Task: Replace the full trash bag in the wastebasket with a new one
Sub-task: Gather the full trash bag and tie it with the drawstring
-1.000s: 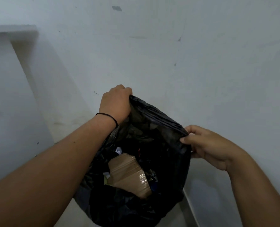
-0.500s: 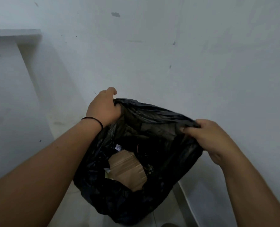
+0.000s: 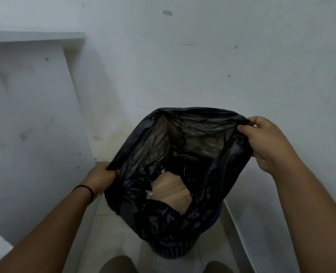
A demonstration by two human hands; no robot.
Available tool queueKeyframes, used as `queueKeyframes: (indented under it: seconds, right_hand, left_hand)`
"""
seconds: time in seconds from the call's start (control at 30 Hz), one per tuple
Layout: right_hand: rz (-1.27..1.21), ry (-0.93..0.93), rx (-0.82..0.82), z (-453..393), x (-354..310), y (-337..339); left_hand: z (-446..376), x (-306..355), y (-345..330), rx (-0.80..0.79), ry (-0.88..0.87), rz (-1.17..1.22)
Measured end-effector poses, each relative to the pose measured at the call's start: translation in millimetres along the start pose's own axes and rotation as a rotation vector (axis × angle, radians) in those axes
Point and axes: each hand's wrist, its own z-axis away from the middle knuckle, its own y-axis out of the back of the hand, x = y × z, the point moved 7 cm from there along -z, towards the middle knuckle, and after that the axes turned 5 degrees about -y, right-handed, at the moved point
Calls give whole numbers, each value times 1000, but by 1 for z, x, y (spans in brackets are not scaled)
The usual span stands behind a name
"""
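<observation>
Both hands (image 3: 101, 179) (image 3: 266, 143) grip trash bag (image 3: 183, 219) rim, mouth up, hanging vertical

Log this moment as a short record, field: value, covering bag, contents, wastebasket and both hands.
bag: black trash bag, mouth held wide open
contents: brown cardboard piece and dark rubbish; rest too dim to tell
wastebasket: dark ribbed wastebasket, bag bottom still inside it
left hand: left hand, grip on the near-left rim of the bag, black band at the wrist
right hand: right hand, grip on the far-right rim
floor: pale tiled floor
</observation>
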Motion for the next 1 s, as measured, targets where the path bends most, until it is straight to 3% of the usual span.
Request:
queueKeyframes:
  seconds: [0.1, 0.2, 0.3, 0.33, 0.4, 0.47, 0.5, 0.57, 0.6, 0.67, 0.77, 0.8, 0.83, 0.93, 1.0]
  right_hand:
    - [322, 162, 178, -2, -13, -2]
    - [502, 208, 151, 1, -26, -18]
    - [160, 2, -110, 6, -29, -37]
    - [56, -57, -212, 9, -31, -43]
    - [-22, -59, -256, 4, -35, -41]
    - [25, 55, -38, -7, -42, -19]
    - [82, 131, 138, -12, -47, -3]
    - [207, 231, 402, -10, -57, 22]
    - [248, 253, 437, -8, -61, 26]
    - [239, 192, 316, -10, -61, 23]
    - [285, -89, -107, -4, -49, -3]
    - [276, -105, -186, -2, -48, -8]
    - [218, -64, -159, -5, -50, -6]
    - [24, 139, 194, -13, -60, 22]
    - [-84, 167, 210, -10, -62, 19]
  left_hand:
    - [-3, 13, 16, 5, 13, -46]
    - [3, 36, 34, 98, 1, 57]
    - [13, 63, 41, 35, 11, 521]
    - [18, 72, 48, 48, -38, 511]
    - [22, 85, 75, 244, -180, 175]
    - [27, 95, 99, 438, -264, -134]
    - [25, 94, 106, 459, -255, -165]
    - [18, 89, 114, 440, -169, -64]
    - [17, 88, 117, 429, -125, 73]
    - [14, 91, 113, 402, -98, 446]
    - [17, 112, 92, 220, -149, 816]
    - [18, 117, 89, 200, -184, 802]
    - [17, 117, 90, 234, -209, 746]
    - [18, 118, 108, 470, -282, 389]
    - [19, 121, 109, 486, -288, 377]
